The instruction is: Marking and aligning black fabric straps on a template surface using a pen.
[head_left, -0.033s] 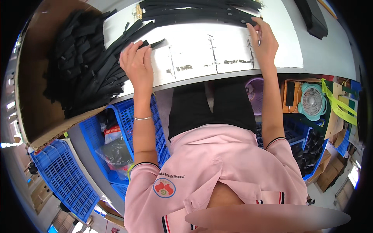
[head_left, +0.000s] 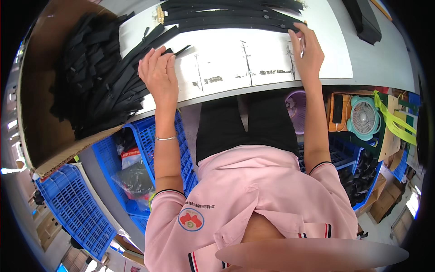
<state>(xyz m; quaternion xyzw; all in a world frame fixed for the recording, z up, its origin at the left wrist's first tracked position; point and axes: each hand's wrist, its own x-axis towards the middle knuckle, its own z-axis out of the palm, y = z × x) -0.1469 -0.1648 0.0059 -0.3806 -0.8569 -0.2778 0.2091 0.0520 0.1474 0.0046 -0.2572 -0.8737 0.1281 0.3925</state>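
My left hand (head_left: 158,72) is closed over the loose ends of black fabric strips (head_left: 129,68) on the left part of the white work surface. A dark strip end pokes out beside its thumb. At the far right, my right hand (head_left: 310,50) has its thumb and forefinger at the end of a long black strip (head_left: 226,23) with small grey oval spots. A slim silver pen-like tool (head_left: 302,46) lies within that hand; its tip is hidden. More long strips lie side by side along the far edge.
A cardboard box (head_left: 41,86) on the left holds a heap of black strips. Dark marks (head_left: 247,63) run across the white sheet. A black block-like object (head_left: 362,22) lies at far right. Below are blue crates (head_left: 74,204), a purple basket (head_left: 297,113) and a teal fan (head_left: 364,118).
The silver tool shows slightly more in my right hand, and the strip end by its fingers has shifted a little. My left hand stays nearly in place.
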